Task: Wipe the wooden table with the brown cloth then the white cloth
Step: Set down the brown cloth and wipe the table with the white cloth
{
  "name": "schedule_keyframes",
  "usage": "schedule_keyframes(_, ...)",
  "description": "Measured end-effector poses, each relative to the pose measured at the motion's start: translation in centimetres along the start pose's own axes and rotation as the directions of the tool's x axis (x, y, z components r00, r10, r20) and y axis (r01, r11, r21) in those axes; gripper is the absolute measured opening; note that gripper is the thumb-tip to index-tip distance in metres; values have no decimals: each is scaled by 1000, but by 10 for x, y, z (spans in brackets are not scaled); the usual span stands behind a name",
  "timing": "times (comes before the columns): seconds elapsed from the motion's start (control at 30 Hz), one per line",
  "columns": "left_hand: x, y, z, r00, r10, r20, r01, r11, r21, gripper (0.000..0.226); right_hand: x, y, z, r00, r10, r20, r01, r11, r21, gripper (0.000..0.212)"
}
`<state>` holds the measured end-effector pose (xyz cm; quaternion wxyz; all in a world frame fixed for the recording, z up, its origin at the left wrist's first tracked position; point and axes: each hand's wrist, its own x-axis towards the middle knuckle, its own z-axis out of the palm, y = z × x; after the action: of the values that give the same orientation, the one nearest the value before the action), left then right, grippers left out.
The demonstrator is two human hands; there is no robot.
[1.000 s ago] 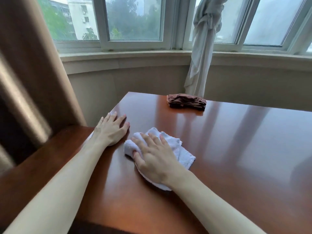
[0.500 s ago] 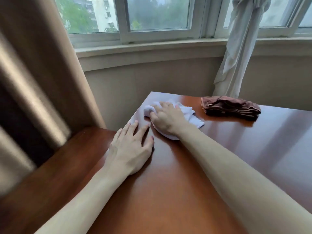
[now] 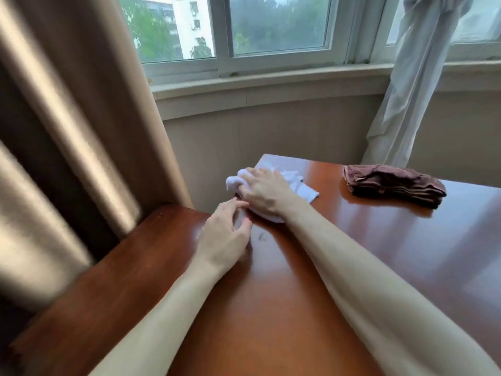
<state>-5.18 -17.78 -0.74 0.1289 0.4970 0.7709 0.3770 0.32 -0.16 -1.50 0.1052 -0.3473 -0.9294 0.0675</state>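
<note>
The right hand [image 3: 264,191] lies palm-down on the white cloth [image 3: 303,187] at the far left corner of the wooden table [image 3: 311,267]. The fingers are spread and nearly straight over the bunched fabric, pressing it against the surface rather than curling round it. Part of the cloth bulges out to the left of the fingers, past the table's left edge; a flat flap extends to the right of the wrist and lies on the wood.

The left hand [image 3: 225,237] rests on the table just in front of the right hand, near the left edge. Its fingers are loosely bent and hold nothing — the fingertips point toward the near edge of the white cloth, and contact with the cloth cannot be confirmed because of blur.

The brown cloth [image 3: 393,184] lies folded in a stack near the far edge of the table, well apart from both hands, to the right.

Surroundings: a beige curtain [image 3: 67,118] hangs at the left, a white sheer curtain [image 3: 406,90] — gathered and tied — hangs behind the brown cloth, and a window [image 3: 271,31] runs along the back wall.
</note>
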Motion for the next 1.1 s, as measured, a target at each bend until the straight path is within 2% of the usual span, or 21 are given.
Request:
schedule_keyframes(0.03, -2, 1, -9, 998, -37, -58, 31, 995, -98, 15, -23, -19, 0, 999, -44, 12, 44, 999, 3, 42)
schedule_keyframes(0.07, -7, 0, -20, 993, -49, -109, 36, 992, -118, 9, -45, -36, 1, 997, -72, 21, 72, 997, 17, 43)
schedule_keyframes(0.13, -20, -9, -46, 983, -28, -183, 20, 999, -42, 8, -87, -72, -4, 996, -80, 41, 77, 995, 64, 46)
schedule_keyframes(0.3, -87, -43, -102, 993, -60, -105, 74, 987, 141, 23, -182, -158, -7, 985, -160, 72, 155, 986, 68, 52)
schedule_keyframes(0.4, -130, -51, -114, 989, -134, -54, 138, 989, 60, 25, -233, -202, -6, 977, -207, 51, 202, 975, 89, 55)
schedule_keyframes(0.53, -165, -52, -113, 969, -247, 9, 244, 953, -178, 29, -296, -236, -3, 985, -172, -6, 172, 981, 86, 59)
schedule_keyframes(0.6, -178, -52, -115, 980, -200, 19, 201, 966, -165, 34, -318, -235, 0, 983, -179, -47, 183, 978, 98, 57)
schedule_keyframes(0.67, -185, -57, -115, 991, -132, -11, 131, 989, -66, 42, -309, -211, -6, 993, -99, -67, 106, 988, 115, 54)
schedule_keyframes(0.77, -193, -66, -107, 995, -95, 0, 95, 990, 103, 52, -288, -159, -27, 973, 218, -76, -214, 975, 65, 38)
schedule_keyframes(0.8, -195, -68, -102, 995, -101, -3, 100, 980, 174, 52, -290, -155, -28, 959, 267, -97, -263, 964, 49, 37)
schedule_keyframes(0.87, -198, -70, -93, 992, -102, -79, 119, 961, 248, 51, -309, -171, -17, 964, 216, -153, -210, 976, 51, 39)
schedule_keyframes(0.93, -199, -68, -89, 985, -116, -127, 142, 967, 212, 51, -331, -193, -5, 981, 74, -178, -69, 997, 38, 47)
schedule_keyframes(0.97, -198, -69, -88, 985, -121, -127, 144, 970, 194, 51, -330, -195, -4, 988, 35, -147, -29, 999, 44, 51)
schedule_keyframes(1.03, -197, -70, -88, 982, -123, -141, 144, 977, 156, 51, -302, -184, -9, 995, 70, -71, -62, 992, 108, 50)
schedule_keyframes(1.1, -199, -70, -89, 978, -141, -153, 156, 984, 90, 50, -273, -185, -9, 977, 208, -43, -205, 977, 66, 51)
